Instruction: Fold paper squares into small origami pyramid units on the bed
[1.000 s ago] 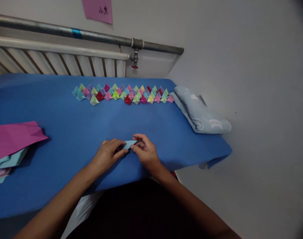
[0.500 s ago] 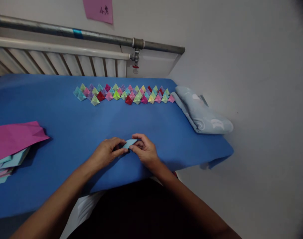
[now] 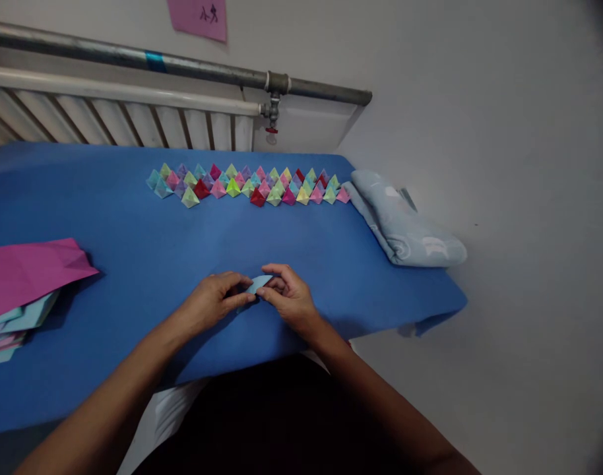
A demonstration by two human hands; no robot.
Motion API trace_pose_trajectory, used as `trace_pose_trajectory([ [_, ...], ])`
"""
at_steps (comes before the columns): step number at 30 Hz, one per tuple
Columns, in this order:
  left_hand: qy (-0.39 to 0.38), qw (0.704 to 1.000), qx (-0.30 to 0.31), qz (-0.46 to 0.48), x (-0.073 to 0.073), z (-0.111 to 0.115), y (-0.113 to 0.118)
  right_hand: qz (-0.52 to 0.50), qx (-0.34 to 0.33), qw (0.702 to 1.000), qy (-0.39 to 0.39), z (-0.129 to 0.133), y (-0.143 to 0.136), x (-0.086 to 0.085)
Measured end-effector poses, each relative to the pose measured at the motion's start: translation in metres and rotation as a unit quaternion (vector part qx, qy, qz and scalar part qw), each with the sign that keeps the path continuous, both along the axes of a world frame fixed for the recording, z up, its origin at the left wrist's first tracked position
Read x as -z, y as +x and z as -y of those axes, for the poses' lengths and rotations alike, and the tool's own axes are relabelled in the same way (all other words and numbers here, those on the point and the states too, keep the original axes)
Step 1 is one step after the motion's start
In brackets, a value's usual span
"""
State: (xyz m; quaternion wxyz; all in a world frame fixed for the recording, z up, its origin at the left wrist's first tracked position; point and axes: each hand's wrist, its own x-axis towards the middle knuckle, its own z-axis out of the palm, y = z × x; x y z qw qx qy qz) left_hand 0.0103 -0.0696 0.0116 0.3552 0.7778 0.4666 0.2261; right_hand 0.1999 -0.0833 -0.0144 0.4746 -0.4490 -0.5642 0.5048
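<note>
Holding a small piece of folded light-blue paper (image 3: 260,284) between them, the two hands meet near the front edge of the blue-covered tabletop (image 3: 133,257). The left hand (image 3: 213,298) is clamped on the paper's left end, thumb on the near side and fingers on the far side. The right hand (image 3: 291,300) pinches the right part, its thumb at the near edge and its index finger arched over by the pointed far corner; its other fingers are curled and partly hidden behind the paper. The thumbs almost meet at the paper's near edge. Beyond the hands, well apart from them, small pointed paper units (image 3: 233,187) in green, pink, red, purple, blue and yellow stand closely packed in staggered rows. The right end of these rows lies just beside a folded grey-blue blanket (image 3: 405,227) with white markings. At the left, a creased magenta sheet (image 3: 34,270) lies over a pile of paler sheets (image 3: 31,318), cut off by the picture's border. Behind the tabletop are a white radiator (image 3: 128,122), a metal pipe (image 3: 207,69) banded with blue tape (image 3: 156,61), and a valve with a red handle (image 3: 271,130). A pink note (image 3: 197,16) bearing dark handwriting is on the wall above.
</note>
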Motion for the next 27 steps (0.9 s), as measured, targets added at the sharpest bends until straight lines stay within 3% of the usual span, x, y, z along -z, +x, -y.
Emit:
trace_pose_trajectory([
  [27,-0.100,0.994,-0.003,0.045,-0.0037,-0.0055,-0.0003,-0.032,-0.029,0.999,-0.004,-0.0074,-0.0010,0.0015],
])
